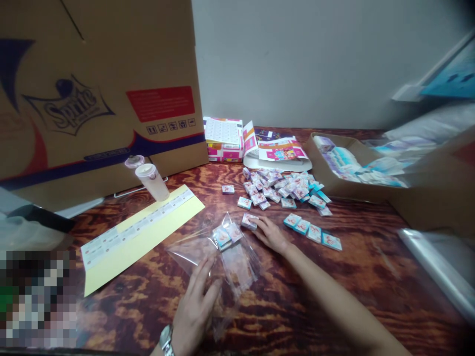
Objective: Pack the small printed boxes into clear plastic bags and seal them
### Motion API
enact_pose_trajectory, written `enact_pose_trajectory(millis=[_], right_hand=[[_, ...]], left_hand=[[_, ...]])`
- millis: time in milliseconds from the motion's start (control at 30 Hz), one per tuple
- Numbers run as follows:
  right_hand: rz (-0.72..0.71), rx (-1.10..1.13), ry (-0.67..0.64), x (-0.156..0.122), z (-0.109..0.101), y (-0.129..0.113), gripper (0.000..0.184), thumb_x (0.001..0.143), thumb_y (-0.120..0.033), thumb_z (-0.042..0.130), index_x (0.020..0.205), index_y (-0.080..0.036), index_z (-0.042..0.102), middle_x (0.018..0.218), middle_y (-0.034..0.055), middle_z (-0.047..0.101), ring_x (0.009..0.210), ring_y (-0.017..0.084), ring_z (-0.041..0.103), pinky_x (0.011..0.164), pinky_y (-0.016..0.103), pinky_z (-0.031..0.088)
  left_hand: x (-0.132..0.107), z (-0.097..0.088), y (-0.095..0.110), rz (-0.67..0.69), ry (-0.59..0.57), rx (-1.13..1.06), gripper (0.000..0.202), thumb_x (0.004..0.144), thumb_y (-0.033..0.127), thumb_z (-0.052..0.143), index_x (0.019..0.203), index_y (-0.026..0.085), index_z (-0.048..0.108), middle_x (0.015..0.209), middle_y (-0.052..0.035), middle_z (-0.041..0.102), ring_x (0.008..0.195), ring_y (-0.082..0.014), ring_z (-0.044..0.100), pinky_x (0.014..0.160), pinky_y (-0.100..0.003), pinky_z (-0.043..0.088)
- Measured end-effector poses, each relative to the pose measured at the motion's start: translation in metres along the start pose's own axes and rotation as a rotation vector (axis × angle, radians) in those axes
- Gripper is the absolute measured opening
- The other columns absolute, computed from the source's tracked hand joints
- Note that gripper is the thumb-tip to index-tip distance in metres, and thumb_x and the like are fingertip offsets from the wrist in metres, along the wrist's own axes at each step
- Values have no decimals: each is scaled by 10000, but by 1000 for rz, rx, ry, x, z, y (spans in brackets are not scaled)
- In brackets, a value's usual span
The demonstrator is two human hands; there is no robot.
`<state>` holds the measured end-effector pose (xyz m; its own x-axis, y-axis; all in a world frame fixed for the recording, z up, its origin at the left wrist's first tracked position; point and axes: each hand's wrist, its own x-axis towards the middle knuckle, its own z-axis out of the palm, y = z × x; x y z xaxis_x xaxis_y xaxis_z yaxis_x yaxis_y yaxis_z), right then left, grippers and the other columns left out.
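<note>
My right hand (272, 236) has its fingertips closed on a small purple-and-white printed box (249, 221) on the dark wood-grain table. My left hand (198, 301), with a metal watch on its wrist, lies with fingers stretched out over clear plastic bags (237, 267). On top of the bags, just past the left fingertips, are two small printed boxes (228, 235) side by side, one blue and one purple. A row of several small blue boxes (313, 232) lies to the right of my right hand. Behind them is a loose pile of small boxes (274, 187).
A large Sprite carton (100, 99) stands at the back left. Before it are a translucent bottle (153, 182) and a yellow label sheet (148, 227). A brown carton (356, 188) of blue-and-white packs stands at the right, with pink printed boxes (224, 153) at the back wall.
</note>
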<state>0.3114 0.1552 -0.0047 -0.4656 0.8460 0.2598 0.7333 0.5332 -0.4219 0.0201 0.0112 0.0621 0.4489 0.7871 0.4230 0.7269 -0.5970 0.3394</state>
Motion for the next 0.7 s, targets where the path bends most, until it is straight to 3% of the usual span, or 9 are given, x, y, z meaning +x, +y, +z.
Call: enact_pose_trajectory(millis=[100,233,300,400,533,700], right_hand=[[58,11,59,-5,3,-4,413,870,-268,434,1280,-251,398,1160,98,472,1073,212,497,905,371,436],[144,17,153,-26,-20,-26,440,864,-288,440,1300,-264,381,1153,92,462,1071,223,492,916,373,427],[178,15,188,-45,-36,-47,463,864,-296,443,1319,-292,355,1181,88,447,1088,235,483,924,386,420],[136,27,173,-72,-47,-87,522,856,-278,465,1347,-345,301,1206,83,429,1101,244,472,914,394,432],[16,42,66,-86,-25,-136,567,839,-241,479,1359,-361,287,1176,90,455,1066,249,491,868,389,473],[18,6,59,-64,19,-161,523,852,-208,444,1357,-283,332,1152,121,483,1023,240,509,851,397,485]], left_hand=[[-1,-3,4,-35,-22,7,271,806,85,461,1021,213,566,1454,-53,239,1318,-244,241,968,-383,428],[1,-7,9,8,-44,47,169,818,93,447,810,171,596,1466,-57,200,1321,-262,227,956,-384,438],[1,-6,11,17,-57,86,205,822,70,419,842,157,604,1457,-87,222,1327,-274,207,945,-385,447],[-2,-2,11,6,-70,171,380,798,-23,347,1062,141,566,1411,-135,312,1337,-275,175,945,-400,443],[-6,4,11,23,-73,238,546,772,-63,318,1298,78,368,1352,-182,394,1340,-285,144,967,-425,417],[-4,10,14,46,-93,231,594,806,-8,324,1379,66,187,1366,-183,377,1344,-277,123,995,-443,383]])
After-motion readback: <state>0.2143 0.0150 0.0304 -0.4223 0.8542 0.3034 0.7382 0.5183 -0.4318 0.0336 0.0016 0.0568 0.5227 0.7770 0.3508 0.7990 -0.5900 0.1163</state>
